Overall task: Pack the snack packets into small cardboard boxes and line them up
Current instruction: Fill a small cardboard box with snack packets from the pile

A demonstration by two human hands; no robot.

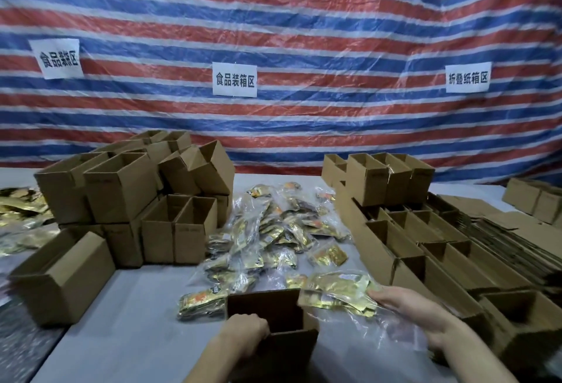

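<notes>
The left hand point(244, 333) was clenched over the near left wall of an open box point(264, 311) that stood at the near edge of the grey table point(127, 331), just in front of the person. The fingers were curled over the rim.

The right hand point(406, 303) lay just right of that box, its fingers point(377, 293) stretched out fairly straight against a bunch of gold packets point(336, 290). This bunch rested beside the box's far right corner, outside the box. I could not tell whether the hand was grasping the bunch or only touching it.

A loose pile of snack packets point(273, 230), many of them in clear plastic wrapping, spread over the middle of the table from the box towards the far side. One orange and gold packet point(200, 302) lay just left of the box.

On the left stood a stack of empty boxes point(121, 191), open tops up, with a few tipped on top of the rest. One more box point(65, 276) lay on its side near the left edge. More gold packets point(21, 206) lay at the far left.

On the right, rows of open boxes point(404, 239) ran from near to far, with a second layer point(389, 178) set on top at the far end. Flat cardboard sheets point(501, 245) lay beyond them to the right.

A red, white and blue striped sheet point(273, 17) hung behind the table, carrying three white paper signs point(234, 80).
</notes>
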